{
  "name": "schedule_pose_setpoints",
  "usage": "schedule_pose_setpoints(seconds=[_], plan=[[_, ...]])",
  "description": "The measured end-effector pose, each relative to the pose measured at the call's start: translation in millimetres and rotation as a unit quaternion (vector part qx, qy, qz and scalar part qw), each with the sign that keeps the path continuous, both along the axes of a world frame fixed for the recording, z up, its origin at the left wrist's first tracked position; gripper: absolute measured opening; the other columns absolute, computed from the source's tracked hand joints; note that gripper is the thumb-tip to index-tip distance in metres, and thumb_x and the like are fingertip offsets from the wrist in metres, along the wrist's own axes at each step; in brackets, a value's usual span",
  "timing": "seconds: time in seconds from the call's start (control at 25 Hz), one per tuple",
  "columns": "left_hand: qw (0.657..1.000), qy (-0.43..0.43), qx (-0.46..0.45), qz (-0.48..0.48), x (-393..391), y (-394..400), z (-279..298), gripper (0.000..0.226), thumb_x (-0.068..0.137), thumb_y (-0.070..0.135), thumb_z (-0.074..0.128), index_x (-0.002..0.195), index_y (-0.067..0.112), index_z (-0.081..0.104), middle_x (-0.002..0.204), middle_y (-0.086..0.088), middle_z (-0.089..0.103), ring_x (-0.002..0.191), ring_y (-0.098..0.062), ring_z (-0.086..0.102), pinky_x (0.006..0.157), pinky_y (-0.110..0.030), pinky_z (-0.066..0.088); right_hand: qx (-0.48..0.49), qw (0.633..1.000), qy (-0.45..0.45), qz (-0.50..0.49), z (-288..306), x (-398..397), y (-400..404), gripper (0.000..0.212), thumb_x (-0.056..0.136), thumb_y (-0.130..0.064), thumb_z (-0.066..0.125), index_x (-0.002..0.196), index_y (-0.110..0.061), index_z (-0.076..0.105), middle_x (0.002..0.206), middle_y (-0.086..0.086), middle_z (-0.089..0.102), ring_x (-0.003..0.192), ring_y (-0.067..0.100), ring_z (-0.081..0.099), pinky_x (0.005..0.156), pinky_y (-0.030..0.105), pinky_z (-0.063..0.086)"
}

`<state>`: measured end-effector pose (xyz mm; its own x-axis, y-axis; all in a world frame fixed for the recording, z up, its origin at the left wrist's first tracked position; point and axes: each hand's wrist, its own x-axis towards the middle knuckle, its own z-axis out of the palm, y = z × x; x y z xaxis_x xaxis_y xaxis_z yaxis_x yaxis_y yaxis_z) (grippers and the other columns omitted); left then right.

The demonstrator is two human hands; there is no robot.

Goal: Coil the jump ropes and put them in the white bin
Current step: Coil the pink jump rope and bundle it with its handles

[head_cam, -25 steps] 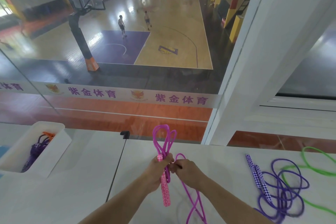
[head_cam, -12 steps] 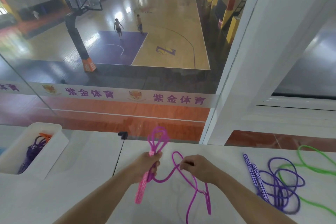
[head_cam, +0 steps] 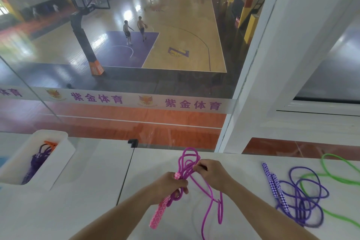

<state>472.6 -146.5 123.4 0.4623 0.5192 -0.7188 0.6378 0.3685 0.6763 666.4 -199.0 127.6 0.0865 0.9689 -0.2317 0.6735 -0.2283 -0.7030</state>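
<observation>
A: Report the state of each hand.

B: Left hand (head_cam: 171, 185): fingers curled round the pink handle (head_cam: 160, 210) and the gathered strands of the magenta jump rope (head_cam: 188, 163). The handle projects below the fist, tilted down and to the left. Right hand (head_cam: 211, 174): fingertips pinch one strand of the same rope just beside the loop bundle, near its upper part.

A: Configuration of the rope?

B: Several loops stand up from the left fist, fanned above it. The uncoiled remainder hangs from the right hand, drops in a slack curve onto the white tabletop (head_cam: 87, 200) and runs off the lower edge of the view. Whether a second handle is inside the grip cannot be determined.

A: Location of the receptacle?

B: The white bin (head_cam: 64, 154) sits at the far left of the tabletop, well apart from both hands. It contains a purple rope bundle (head_cam: 36, 163) and an orange item (head_cam: 51, 144) at its far end.

A: Other items on the surface?

B: To the right, a loose purple jump rope (head_cam: 303, 197) with two checkered handles (head_cam: 276, 187) lying side by side. A green rope (head_cam: 335, 173) overlaps it and runs out to the right edge of the view.
</observation>
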Motion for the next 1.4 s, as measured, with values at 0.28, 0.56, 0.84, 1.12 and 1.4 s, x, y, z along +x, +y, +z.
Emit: schedule_pose_setpoints(seconds=[0.28,0.56,0.84,1.12,1.4], plan=[[0.994,-0.076,-0.054,0.047,-18.1,11.6,-2.1,0.022,0.095,0.026,0.068,0.102,0.005,0.066,0.086,-0.007,0.071,0.071,-0.015,0.056,0.075,-0.030,0.050,-0.011,0.999,-0.017,-0.029,0.1,17.4,0.5,0.015,0.097,-0.034,0.061,0.093,-0.021,0.068,0.080,-0.010,0.065,0.076,0.011,0.062,0.070,0.013,0.045],[0.998,-0.058,-0.008,0.003,-16.2,8.6,-2.9,0.017,0.098,0.027,0.065,0.100,0.010,0.066,0.077,0.004,0.071,0.067,-0.010,0.055,0.070,-0.023,0.050,-0.006,0.999,-0.019,-0.046,-0.9,17.2,2.1,0.016,0.097,-0.034,0.061,0.090,-0.020,0.067,0.078,-0.008,0.064,0.074,0.012,0.062,0.067,0.012,0.043],[0.984,-0.141,-0.032,0.105,-10.1,5.7,-9.3,0.016,0.099,0.018,0.062,0.105,0.003,0.063,0.091,-0.012,0.072,0.089,-0.023,0.066,0.086,-0.036,0.053,-0.043,0.999,0.009,0.012,-0.9,6.4,-5.8,0.023,0.100,-0.029,0.056,0.108,-0.016,0.074,0.101,-0.003,0.074,0.088,0.007,0.065,0.085,0.017,0.050],[0.968,-0.153,-0.055,0.192,-7.9,6.3,-12.1,0.025,0.096,0.022,0.066,0.107,-0.001,0.066,0.087,-0.014,0.071,0.077,-0.025,0.065,0.076,-0.035,0.054,-0.111,0.991,0.050,0.059,7.4,5.2,-10.4,0.022,0.100,-0.028,0.057,0.109,-0.018,0.075,0.097,-0.013,0.070,0.090,0.000,0.063,0.088,0.016,0.046],[0.976,-0.169,-0.065,0.117,-18.9,10.4,-11.6,0.019,0.093,0.001,0.065,0.110,-0.007,0.064,0.102,-0.023,0.073,0.083,-0.031,0.068,0.085,-0.042,0.059,-0.176,0.978,0.038,0.109,18.4,11.3,-10.2,0.022,0.100,-0.029,0.056,0.107,-0.019,0.075,0.095,-0.017,0.068,0.092,0.000,0.062,0.095,0.024,0.046]])
